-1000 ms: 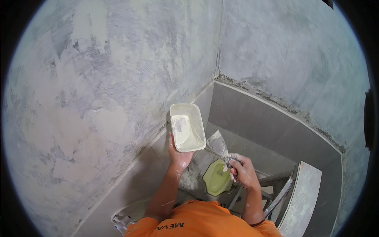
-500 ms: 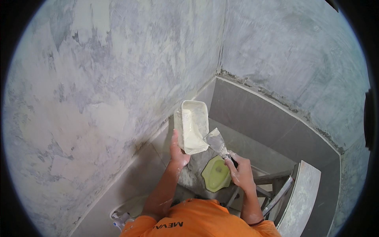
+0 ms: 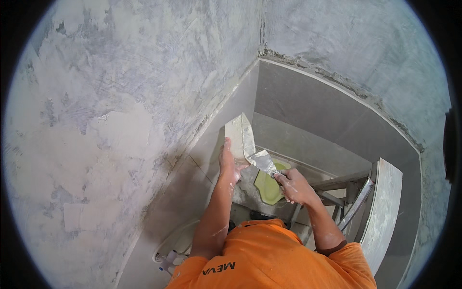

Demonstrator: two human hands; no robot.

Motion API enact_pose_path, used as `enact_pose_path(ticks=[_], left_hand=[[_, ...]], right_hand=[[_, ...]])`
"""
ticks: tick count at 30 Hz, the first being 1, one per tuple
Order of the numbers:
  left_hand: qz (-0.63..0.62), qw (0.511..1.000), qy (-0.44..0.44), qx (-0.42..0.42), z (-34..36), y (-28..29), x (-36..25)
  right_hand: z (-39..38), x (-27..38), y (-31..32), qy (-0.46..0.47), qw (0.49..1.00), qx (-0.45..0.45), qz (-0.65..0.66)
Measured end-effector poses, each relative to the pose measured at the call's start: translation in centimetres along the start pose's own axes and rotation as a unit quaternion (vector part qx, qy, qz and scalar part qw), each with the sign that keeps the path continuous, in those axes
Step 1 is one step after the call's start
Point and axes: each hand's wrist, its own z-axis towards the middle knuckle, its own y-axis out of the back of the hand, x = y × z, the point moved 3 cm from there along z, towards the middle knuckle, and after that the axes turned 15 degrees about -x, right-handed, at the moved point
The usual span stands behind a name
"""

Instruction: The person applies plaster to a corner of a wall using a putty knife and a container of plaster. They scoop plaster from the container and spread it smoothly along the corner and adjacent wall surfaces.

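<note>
My left hand grips a white rectangular tub from its near end, thumb along the outer side. The tub is tipped over to the right, so its outer side faces me and its inside is mostly hidden. Closed round the handle of a putty knife, my right hand holds the blade against or very near the tub's near right rim. White smears coat the blade, and both hands and forearms carry white spots.
On the left rises a patchy plastered wall, meeting another plastered wall at the corner. Grey tiles line the lower walls. Below my hands is a yellow-green squat toilet. A stepladder-like frame with a pale board stands at right.
My left hand has tipped the tub to the right, hiding the inside that showed before. The putty knife stays close to its rim. The view has shifted slightly.
</note>
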Motion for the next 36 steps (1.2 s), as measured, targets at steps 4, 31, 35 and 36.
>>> enact_pose_path(ticks=[4,31,35,36], left_hand=[[-0.015,0.997,-0.012,-0.074,-0.4,1.4,0.5],[-0.112,0.969,-0.078,0.206,-1.9,1.1,-4.3],[-0.111,0.966,-0.109,0.206,0.9,-2.1,-4.9],[-0.107,0.975,-0.073,0.181,1.1,-3.0,-5.2]], right_hand=[[-1.5,1.5,-1.2,-0.105,0.993,0.019,0.043],[7.4,3.9,1.9,-0.039,0.759,0.01,0.65],[13.8,4.2,2.7,-0.005,0.773,0.025,0.633],[15.8,4.4,3.2,0.014,0.791,0.015,0.611]])
